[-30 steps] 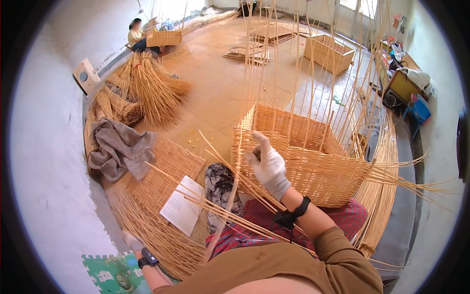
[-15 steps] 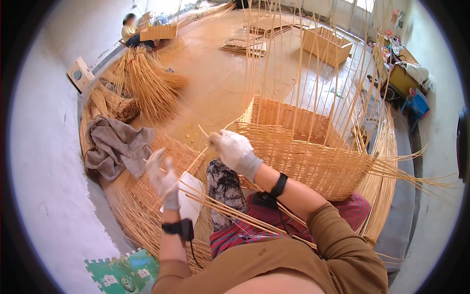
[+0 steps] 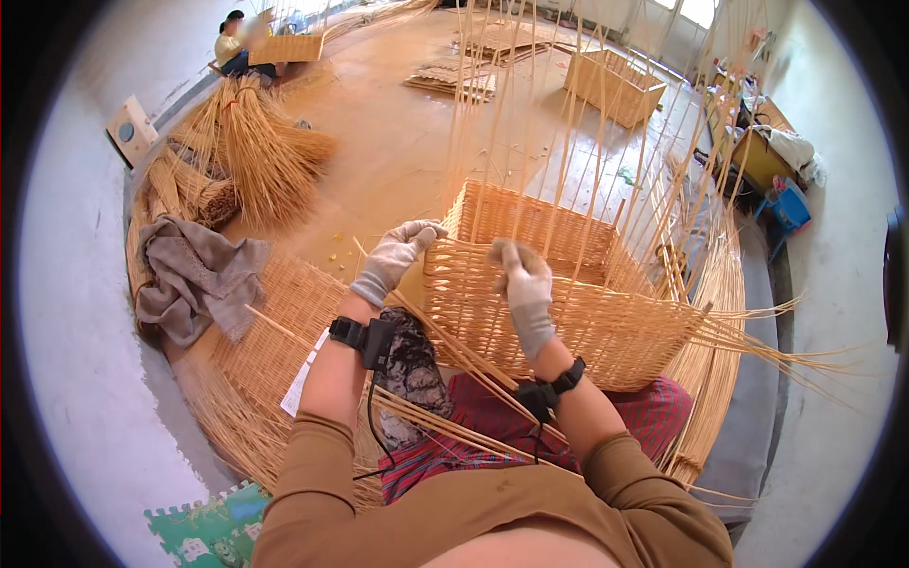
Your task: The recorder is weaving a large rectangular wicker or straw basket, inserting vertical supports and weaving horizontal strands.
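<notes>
A rectangular wicker basket [image 3: 568,317], half woven, rests on my lap with tall upright stakes rising from its walls. My left hand [image 3: 398,257], in a pale work glove, is closed on the basket's rim at the left corner. A thin wicker strand sticks out just beyond that wrist. My right hand [image 3: 524,284], gloved too, is at the front wall's upper edge with its fingers curled in; what they pinch is hidden. Several long loose wicker rods [image 3: 473,428] lie across my lap below the basket.
To the left are a flat woven panel [image 3: 284,308], a grey cloth [image 3: 194,279] and a big bundle of wicker [image 3: 256,156]. Long rods [image 3: 724,350] lie at the right beside a blue stool [image 3: 786,208]. Farther off stand another basket [image 3: 615,87] and a seated person [image 3: 232,47].
My left hand has moved up and right onto the basket's corner. My right hand has shifted right from the strand left of the basket to the front rim. The view has turned slightly.
</notes>
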### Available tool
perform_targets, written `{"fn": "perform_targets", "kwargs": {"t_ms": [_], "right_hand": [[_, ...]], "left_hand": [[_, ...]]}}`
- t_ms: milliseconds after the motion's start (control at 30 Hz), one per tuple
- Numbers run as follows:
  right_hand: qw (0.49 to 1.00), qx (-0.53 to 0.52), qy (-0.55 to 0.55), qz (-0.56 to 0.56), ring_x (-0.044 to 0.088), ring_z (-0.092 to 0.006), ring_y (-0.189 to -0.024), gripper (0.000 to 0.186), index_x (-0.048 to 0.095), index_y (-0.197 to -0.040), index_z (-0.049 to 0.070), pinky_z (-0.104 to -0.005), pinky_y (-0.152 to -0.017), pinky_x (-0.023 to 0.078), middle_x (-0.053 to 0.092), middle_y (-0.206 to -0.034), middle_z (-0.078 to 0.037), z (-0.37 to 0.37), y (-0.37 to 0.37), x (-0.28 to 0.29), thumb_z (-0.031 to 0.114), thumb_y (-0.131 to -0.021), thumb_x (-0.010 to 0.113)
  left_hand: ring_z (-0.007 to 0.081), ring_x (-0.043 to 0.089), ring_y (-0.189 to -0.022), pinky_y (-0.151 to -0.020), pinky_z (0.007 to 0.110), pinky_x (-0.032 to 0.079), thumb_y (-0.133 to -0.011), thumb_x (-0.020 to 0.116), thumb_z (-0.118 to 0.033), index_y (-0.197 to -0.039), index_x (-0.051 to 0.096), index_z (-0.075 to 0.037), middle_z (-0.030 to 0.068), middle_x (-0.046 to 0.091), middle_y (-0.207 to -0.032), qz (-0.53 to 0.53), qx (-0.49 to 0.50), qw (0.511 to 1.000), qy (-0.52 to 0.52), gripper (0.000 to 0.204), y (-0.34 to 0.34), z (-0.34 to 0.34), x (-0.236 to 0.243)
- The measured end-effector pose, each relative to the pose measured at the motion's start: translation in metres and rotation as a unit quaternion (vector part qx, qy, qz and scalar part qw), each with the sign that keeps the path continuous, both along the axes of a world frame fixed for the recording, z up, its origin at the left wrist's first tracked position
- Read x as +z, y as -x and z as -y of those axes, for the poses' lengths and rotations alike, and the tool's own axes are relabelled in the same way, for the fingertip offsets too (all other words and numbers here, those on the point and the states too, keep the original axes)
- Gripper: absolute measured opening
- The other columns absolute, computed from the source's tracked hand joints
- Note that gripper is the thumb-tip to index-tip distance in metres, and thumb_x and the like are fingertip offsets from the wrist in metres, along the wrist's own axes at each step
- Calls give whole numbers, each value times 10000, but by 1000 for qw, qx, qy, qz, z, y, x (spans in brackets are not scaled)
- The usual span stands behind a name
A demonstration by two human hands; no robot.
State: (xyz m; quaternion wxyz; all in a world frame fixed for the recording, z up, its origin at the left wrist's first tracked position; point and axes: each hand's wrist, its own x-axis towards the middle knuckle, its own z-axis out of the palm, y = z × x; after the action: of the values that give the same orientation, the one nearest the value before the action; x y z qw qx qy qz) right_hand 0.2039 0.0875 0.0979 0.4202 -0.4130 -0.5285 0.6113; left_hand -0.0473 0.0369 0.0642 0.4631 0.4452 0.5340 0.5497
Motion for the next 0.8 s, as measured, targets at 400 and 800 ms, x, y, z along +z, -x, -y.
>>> {"fn": "perform_targets", "kwargs": {"t_ms": [400,800], "right_hand": [[953,-67,-296,-3,702,-191,-936,437,522,-1488,104,-325,-801,564,734,-1179,-127,-25,-15,-13,17,-1063,575],[775,-60,-588,223,608,-337,-1397,591,595,-1510,47,-419,-1139,535,592,-1544,-221,-99,-24,35,-158,-966,484]], "left_hand": [[120,668,-902,-833,295,548,-1050,737,-229,-1146,759,-35,23,780,-1047,-116,127,984,45,217,-23,0,15],[310,712,-1047,-898,442,590,-954,662,-117,-1631,432,-286,166,542,-1456,-590,99,801,-10,735,-169,8,39]]}}
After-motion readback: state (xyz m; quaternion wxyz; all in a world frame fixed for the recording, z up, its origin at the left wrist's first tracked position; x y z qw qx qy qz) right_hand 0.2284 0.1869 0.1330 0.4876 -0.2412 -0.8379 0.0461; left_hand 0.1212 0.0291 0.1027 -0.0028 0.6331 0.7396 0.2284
